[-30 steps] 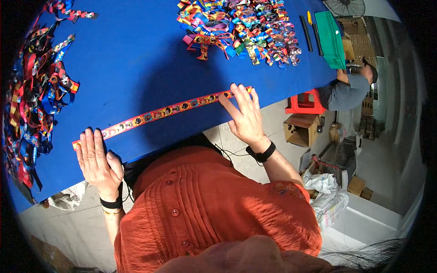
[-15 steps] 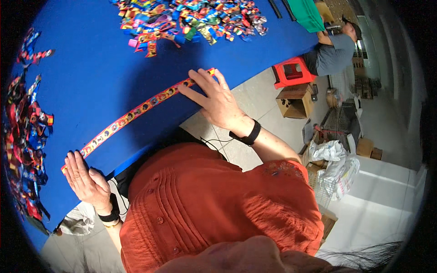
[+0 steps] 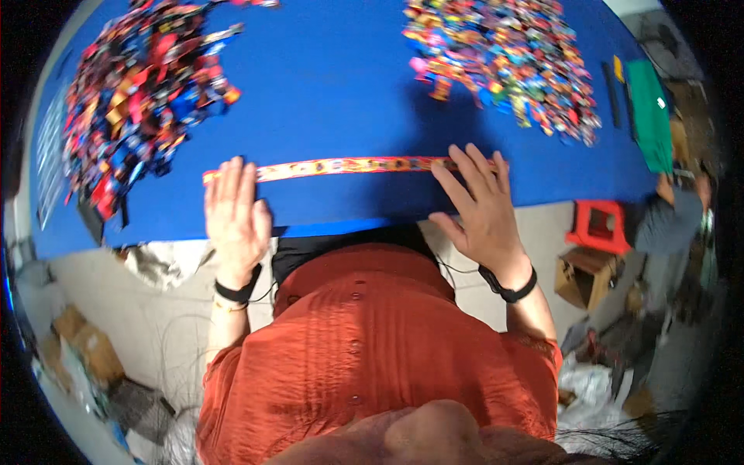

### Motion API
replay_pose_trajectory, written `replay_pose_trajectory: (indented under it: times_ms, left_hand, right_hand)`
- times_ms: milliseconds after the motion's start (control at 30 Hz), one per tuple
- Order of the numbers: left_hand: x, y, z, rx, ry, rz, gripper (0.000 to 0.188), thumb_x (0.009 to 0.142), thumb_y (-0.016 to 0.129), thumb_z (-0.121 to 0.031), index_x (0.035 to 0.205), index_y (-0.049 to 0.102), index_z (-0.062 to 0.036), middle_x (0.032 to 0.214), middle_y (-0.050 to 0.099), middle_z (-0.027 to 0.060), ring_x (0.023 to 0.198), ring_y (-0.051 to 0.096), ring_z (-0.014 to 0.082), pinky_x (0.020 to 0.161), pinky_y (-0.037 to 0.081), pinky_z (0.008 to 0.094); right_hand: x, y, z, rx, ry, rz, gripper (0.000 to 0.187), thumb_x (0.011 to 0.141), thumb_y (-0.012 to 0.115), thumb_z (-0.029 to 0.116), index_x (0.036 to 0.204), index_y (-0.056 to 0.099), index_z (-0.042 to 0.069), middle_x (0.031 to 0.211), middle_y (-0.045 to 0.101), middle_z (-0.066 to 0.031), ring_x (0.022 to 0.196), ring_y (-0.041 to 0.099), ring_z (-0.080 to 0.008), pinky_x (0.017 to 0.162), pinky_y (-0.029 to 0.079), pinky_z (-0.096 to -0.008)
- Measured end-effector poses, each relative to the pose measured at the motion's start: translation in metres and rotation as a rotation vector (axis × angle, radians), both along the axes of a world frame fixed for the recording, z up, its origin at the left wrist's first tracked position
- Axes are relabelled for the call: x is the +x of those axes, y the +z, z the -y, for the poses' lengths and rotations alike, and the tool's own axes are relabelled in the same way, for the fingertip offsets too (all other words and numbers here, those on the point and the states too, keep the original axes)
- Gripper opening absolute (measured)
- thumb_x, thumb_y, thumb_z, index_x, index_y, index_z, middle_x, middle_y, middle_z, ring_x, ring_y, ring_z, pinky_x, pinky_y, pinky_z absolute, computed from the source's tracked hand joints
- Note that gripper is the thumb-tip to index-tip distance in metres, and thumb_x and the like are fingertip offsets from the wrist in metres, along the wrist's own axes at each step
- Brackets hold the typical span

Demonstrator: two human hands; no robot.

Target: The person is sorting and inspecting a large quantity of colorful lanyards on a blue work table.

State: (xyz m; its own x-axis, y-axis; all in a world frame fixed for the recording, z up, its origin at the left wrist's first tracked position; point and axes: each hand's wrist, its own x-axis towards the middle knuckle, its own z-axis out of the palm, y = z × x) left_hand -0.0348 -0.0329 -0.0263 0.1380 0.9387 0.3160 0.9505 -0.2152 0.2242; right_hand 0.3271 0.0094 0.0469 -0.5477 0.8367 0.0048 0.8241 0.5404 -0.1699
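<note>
A long red-and-yellow patterned ribbon strip [image 3: 341,167] lies stretched flat along the near part of the blue tabletop [image 3: 325,93]. Over its left end rests my left hand [image 3: 234,213], palm down with the fingers straight and close together. My right hand [image 3: 482,205] lies on the strip's right end, its fingers spread wide. Between the two hands the strip runs nearly straight, its printed side up; the fingers cover parts of both ends.
A heap of dark and red ribbon pieces [image 3: 147,93] spreads at the far left. At the far right is another heap of colourful pieces [image 3: 504,62]. Beyond it stands a green bin [image 3: 649,116]. A red stool [image 3: 598,226], a cardboard box [image 3: 587,279] and a person [image 3: 670,229] are off the right side.
My view has swung round, so the strip now appears level and the heaps lie at both sides. Both hands stay flat on the strip's ends.
</note>
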Motion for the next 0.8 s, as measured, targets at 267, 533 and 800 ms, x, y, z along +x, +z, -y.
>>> replay_pose_trajectory:
  times_ms: [267, 533, 800]
  left_hand:
    - [0.026, 0.028, 0.010, -0.024, -0.051, -0.004, 0.048, 0.091, 0.053, -0.022, 0.135, 0.052, -0.0024, 0.144, 0.047, 0.0161, 0.136, 0.040, 0.0331, 0.114, 0.024, 0.0518]
    - [0.059, 0.028, -0.007, -0.051, -0.150, 0.051, 0.045, 0.090, 0.060, -0.027, 0.129, 0.057, -0.0038, 0.136, 0.053, 0.0149, 0.125, 0.048, 0.0318, 0.107, 0.033, 0.0485]
    - [0.053, 0.027, -0.006, -0.097, -0.124, 0.061, 0.043, 0.090, 0.062, -0.021, 0.130, 0.057, -0.0045, 0.134, 0.056, 0.0126, 0.126, 0.050, 0.0288, 0.107, 0.034, 0.0462]
  right_hand:
    - [-0.059, -0.014, -0.017, 0.025, 0.244, -0.171, 0.057, 0.081, 0.070, 0.028, 0.133, 0.053, 0.011, 0.136, 0.050, -0.0121, 0.131, 0.043, -0.0295, 0.112, 0.026, -0.0566]
    - [-0.098, -0.022, -0.031, 0.028, 0.318, -0.237, 0.051, 0.083, 0.069, 0.027, 0.128, 0.056, 0.007, 0.128, 0.055, -0.0080, 0.121, 0.049, -0.0251, 0.109, 0.031, -0.0477]
    - [-0.073, -0.031, -0.028, 0.104, 0.253, -0.272, 0.040, 0.084, 0.067, 0.020, 0.122, 0.062, 0.009, 0.122, 0.060, -0.0057, 0.115, 0.053, -0.0247, 0.103, 0.037, -0.0437]
